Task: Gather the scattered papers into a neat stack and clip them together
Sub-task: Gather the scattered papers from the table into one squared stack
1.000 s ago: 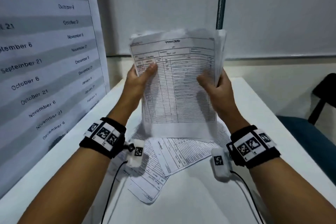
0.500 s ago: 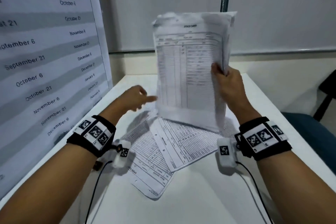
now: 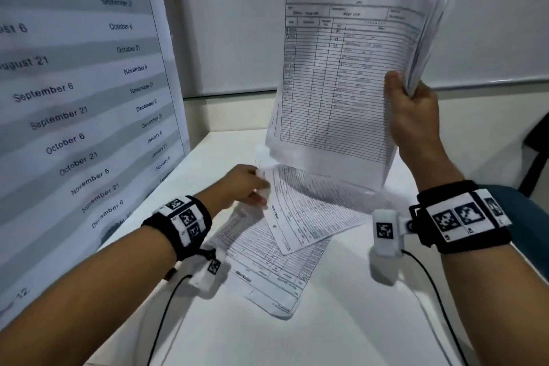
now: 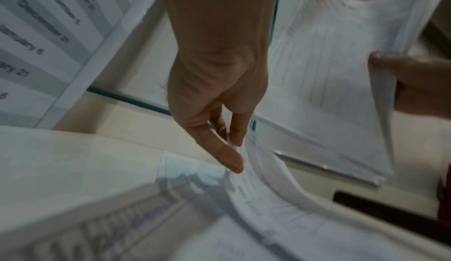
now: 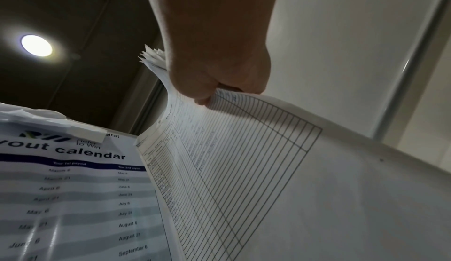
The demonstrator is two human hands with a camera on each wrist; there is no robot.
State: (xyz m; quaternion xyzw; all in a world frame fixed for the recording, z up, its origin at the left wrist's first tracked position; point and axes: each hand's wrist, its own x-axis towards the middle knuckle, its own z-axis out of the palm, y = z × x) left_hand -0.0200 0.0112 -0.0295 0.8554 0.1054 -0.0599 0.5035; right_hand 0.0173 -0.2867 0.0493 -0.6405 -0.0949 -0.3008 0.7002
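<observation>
My right hand (image 3: pixel 411 104) holds a thick stack of printed stock-card sheets (image 3: pixel 347 68) upright above the table, gripping its right edge; the right wrist view shows the same stack (image 5: pixel 231 159) pinched in the fist (image 5: pixel 214 83). My left hand (image 3: pixel 246 184) is low over the table and pinches the corner of a loose sheet (image 3: pixel 309 211); thumb and fingers (image 4: pixel 234 149) close on its curled edge (image 4: pixel 263 178). Another loose sheet (image 3: pixel 267 270) lies flat beneath it, nearer to me. No clip is in view.
The white table (image 3: pixel 341 330) runs to a white wall at the back. A large payout calendar poster (image 3: pixel 74 98) stands along the left side. A dark chair (image 3: pixel 534 140) sits off the table's right edge. Thin black cables (image 3: pixel 160 312) trail from both wrists.
My left hand let go of the stack, dropped to the table and took hold of a loose sheet. My right hand lifted the stack higher and to the right.
</observation>
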